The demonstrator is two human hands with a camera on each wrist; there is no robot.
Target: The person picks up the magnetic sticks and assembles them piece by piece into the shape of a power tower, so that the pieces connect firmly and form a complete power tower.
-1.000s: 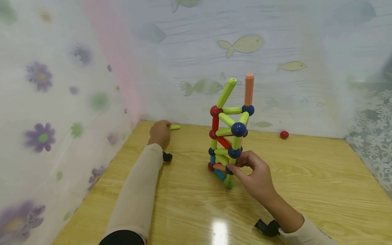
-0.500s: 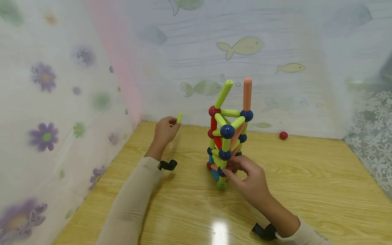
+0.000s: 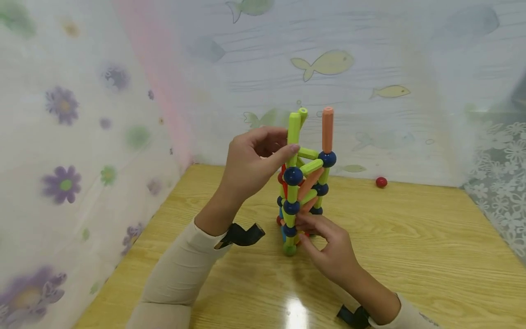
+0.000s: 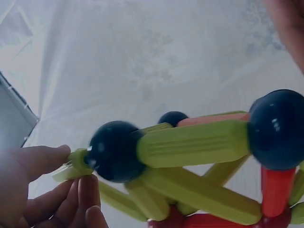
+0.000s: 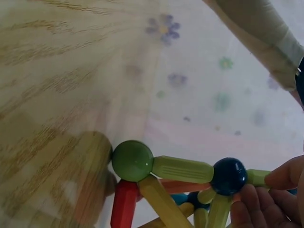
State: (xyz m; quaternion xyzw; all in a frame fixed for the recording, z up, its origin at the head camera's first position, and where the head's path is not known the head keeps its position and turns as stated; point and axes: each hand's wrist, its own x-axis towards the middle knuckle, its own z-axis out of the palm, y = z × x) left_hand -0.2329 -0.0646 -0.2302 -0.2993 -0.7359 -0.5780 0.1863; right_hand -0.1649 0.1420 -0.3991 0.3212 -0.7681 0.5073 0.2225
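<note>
A tower of magnetic rods and balls stands on the wooden table, mostly lime rods with blue balls on its near side. My left hand pinches a lime magnetic rod between thumb and fingers. That rod stands upright over the near top blue ball; in the left wrist view its end meets the ball. Low on the tower, the fingers and thumb of my right hand grip a lime rod just above a lower blue ball. A green ball forms the tower's near foot.
An orange rod and another lime rod stick up from the tower's other top corners. A loose red ball lies at the back right of the table. Patterned sheets hang behind and at left.
My left hand has picked the lime rod up from the back left of the table and brought it to the tower's top. The tower has turned slightly in my right hand's hold.
</note>
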